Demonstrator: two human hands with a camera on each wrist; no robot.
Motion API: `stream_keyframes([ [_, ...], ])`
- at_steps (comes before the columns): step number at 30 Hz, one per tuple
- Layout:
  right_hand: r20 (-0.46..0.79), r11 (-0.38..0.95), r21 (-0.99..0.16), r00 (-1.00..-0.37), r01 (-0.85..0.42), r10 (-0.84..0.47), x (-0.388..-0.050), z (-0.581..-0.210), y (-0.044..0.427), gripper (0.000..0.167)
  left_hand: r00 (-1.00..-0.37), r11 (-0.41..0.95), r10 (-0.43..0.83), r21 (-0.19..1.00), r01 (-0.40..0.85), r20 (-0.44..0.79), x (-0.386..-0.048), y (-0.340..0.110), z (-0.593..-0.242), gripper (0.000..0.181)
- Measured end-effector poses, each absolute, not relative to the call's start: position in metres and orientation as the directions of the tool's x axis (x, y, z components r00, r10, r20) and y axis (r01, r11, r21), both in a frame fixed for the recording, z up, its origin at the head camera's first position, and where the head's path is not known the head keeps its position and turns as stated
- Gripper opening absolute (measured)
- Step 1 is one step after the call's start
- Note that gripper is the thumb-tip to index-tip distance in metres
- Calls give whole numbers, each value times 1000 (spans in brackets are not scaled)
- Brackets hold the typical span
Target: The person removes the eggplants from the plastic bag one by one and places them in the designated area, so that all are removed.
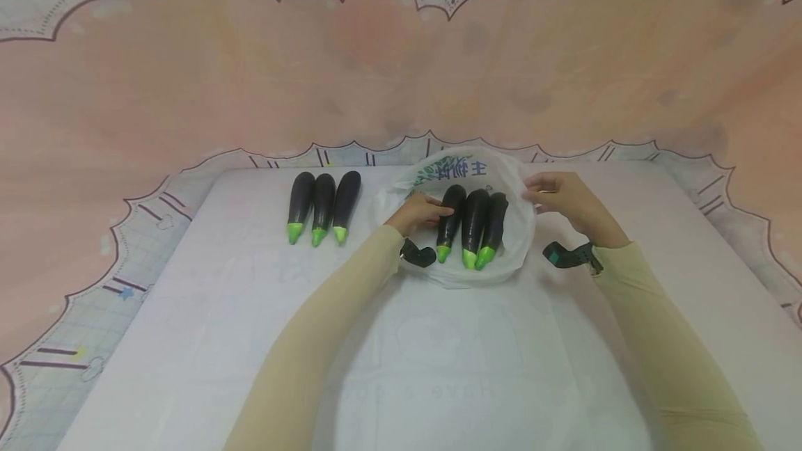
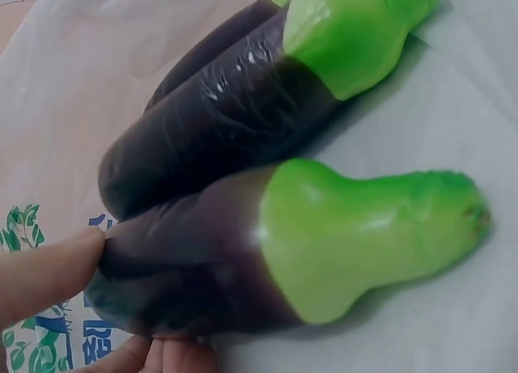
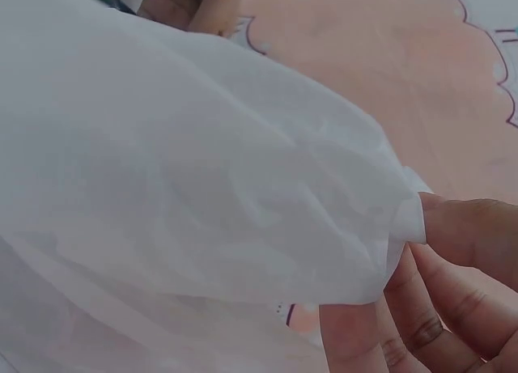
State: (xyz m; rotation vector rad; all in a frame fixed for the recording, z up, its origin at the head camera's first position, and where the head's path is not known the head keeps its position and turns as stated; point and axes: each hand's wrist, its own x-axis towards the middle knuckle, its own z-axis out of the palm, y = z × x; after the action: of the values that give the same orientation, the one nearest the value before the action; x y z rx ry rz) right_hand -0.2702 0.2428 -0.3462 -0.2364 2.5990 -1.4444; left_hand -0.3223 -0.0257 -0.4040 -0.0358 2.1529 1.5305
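Observation:
My left hand (image 1: 418,213) grips the leftmost of three dark purple eggplants with bright green stem ends, the eggplant (image 2: 186,252) lying between thumb and fingers in the left wrist view. Close beside it, inside the opened white plastic bag (image 1: 515,252), are a middle eggplant (image 1: 475,225) and a right eggplant (image 1: 496,225), green ends toward me. At the bag's right side, my right hand (image 1: 567,202) pinches the rim between thumb and fingers. The right wrist view shows that pinched edge of thin plastic. Blue characters and green leaves are printed on the bag's far inner side.
To the left of the bag, three more eggplants (image 1: 323,204) lie side by side on the white tabletop (image 1: 207,326). A patterned orange cloth (image 1: 282,82) hangs behind the table. Both wrists carry small black cameras.

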Motion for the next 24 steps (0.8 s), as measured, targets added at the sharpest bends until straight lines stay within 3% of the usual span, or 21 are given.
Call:
stream_keyframes([
  [24,-62,560,-825,-971,-80,-230,-267,-344,242,43,-874,146,289,920,-364,-391,-314,-44,-402,53],
])
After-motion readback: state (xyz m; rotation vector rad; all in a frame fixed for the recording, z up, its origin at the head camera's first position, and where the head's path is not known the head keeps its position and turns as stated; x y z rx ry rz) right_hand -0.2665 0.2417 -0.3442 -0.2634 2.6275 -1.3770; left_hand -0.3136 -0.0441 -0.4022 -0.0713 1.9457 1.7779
